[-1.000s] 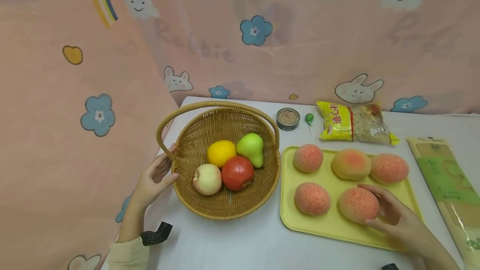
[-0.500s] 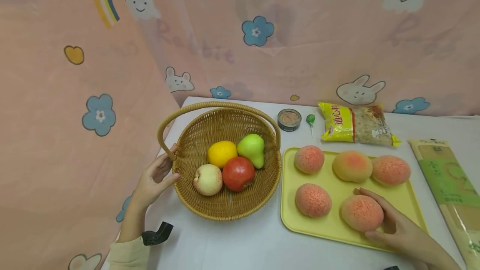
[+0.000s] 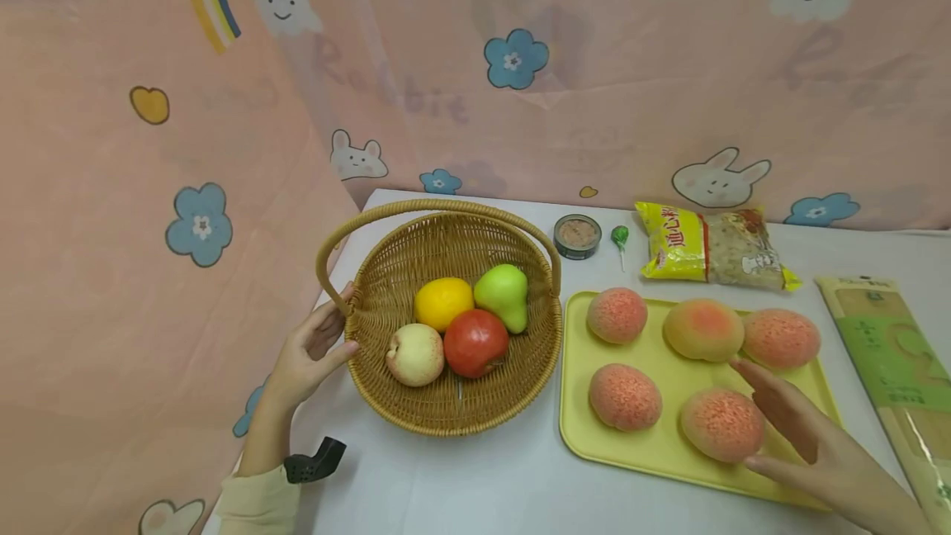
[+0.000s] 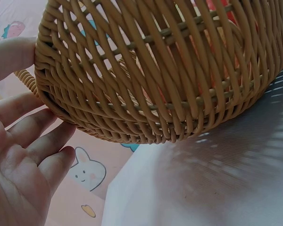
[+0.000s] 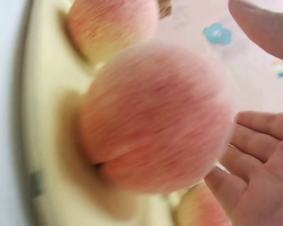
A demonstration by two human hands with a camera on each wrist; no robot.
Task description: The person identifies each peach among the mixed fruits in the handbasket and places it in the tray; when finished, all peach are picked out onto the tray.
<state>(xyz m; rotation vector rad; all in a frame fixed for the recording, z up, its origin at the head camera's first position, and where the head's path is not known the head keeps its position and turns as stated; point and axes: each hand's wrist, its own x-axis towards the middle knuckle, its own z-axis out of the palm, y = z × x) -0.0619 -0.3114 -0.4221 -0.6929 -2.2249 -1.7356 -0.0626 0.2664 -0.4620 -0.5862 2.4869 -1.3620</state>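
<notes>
In the head view my left hand (image 3: pixel 310 353) holds the left rim of a round wicker basket (image 3: pixel 371 287) with an arched handle; the left wrist view has the thumb and fingertips at its woven edge. Inside lie a yellow lemon (image 3: pixel 443 304), a green pear (image 3: pixel 502 297), a red round fruit (image 3: pixel 475 343) and a pale peach (image 3: pixel 414 355). My right hand (image 3: pixel 825 452) is spread beside the near-right pink peach (image 3: pixel 722 425) on a yellow tray (image 3: pixel 631 456), thumb and fingers wide apart. That peach (image 5: pixel 155 117) fills the middle of the right wrist view, blurred.
Several other peaches (image 3: pixel 626 397) sit on the tray. Behind it are an open tin (image 3: pixel 577 235), a green lollipop (image 3: pixel 620 238) and a yellow-and-clear food bag (image 3: pixel 713 246). A long flat noodle pack (image 3: pixel 887 362) lies at the right. A pink printed cloth (image 3: pixel 431 89) hangs behind.
My right hand has loosened from the near-right peach and spread wider, shifting slightly right. The peach lies on the tray. My left hand stays at the basket.
</notes>
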